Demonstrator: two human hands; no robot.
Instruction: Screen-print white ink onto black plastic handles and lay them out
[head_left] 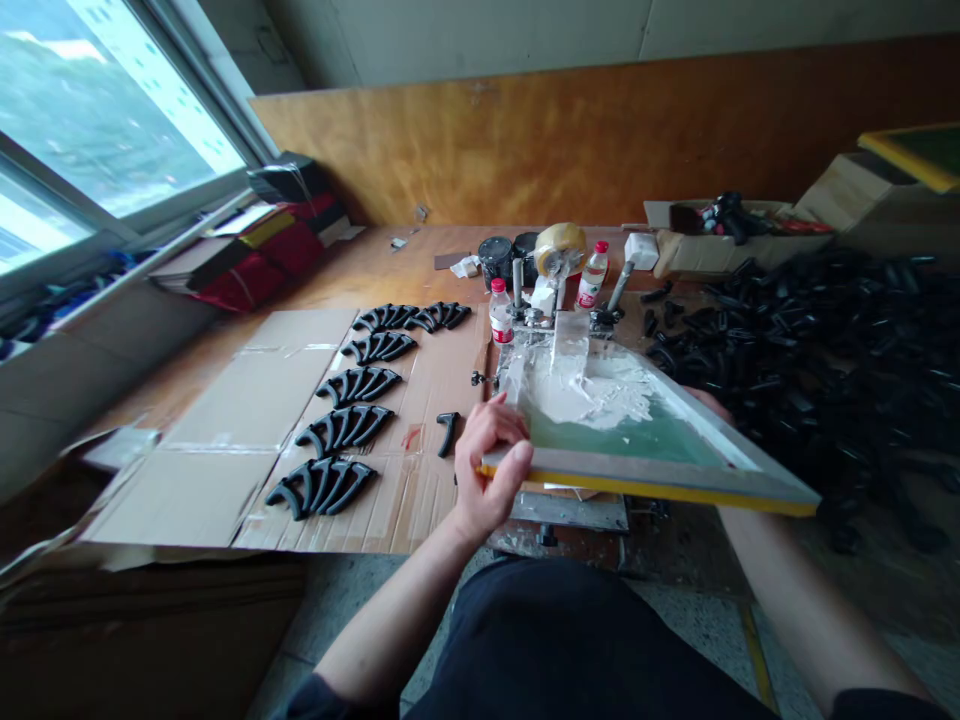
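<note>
Our left hand is curled closed round the near left corner of the printing screen, which sits tilted over the metal base. Our right hand is at its far right edge, mostly hidden; we cannot tell how closed. White paste on the mesh. Left: black curved parts in rows on cardboard. Right: heaped black pieces.
</note>
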